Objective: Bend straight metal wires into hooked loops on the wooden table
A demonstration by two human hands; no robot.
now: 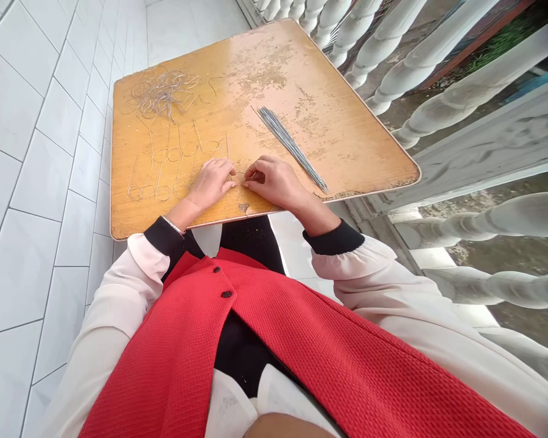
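Over the near edge of the wooden table, my left hand [212,181] and my right hand [274,180] face each other, fingertips pinched. Between them shows a short curved bit of thin wire [240,173], with its ends hidden by my fingers. Left of my left hand lie several wires bent into a loop with a straight stem [162,193]. A bundle of straight grey wires [293,149] rests diagonally beyond my right hand. Towards the far left corner sits a tangled heap of looped wires [167,91].
The tabletop [365,152] has worn, peeling patches and a chipped near edge. A white balustrade [420,73] runs along the right side. White tiles [31,243] cover the surface on the left.
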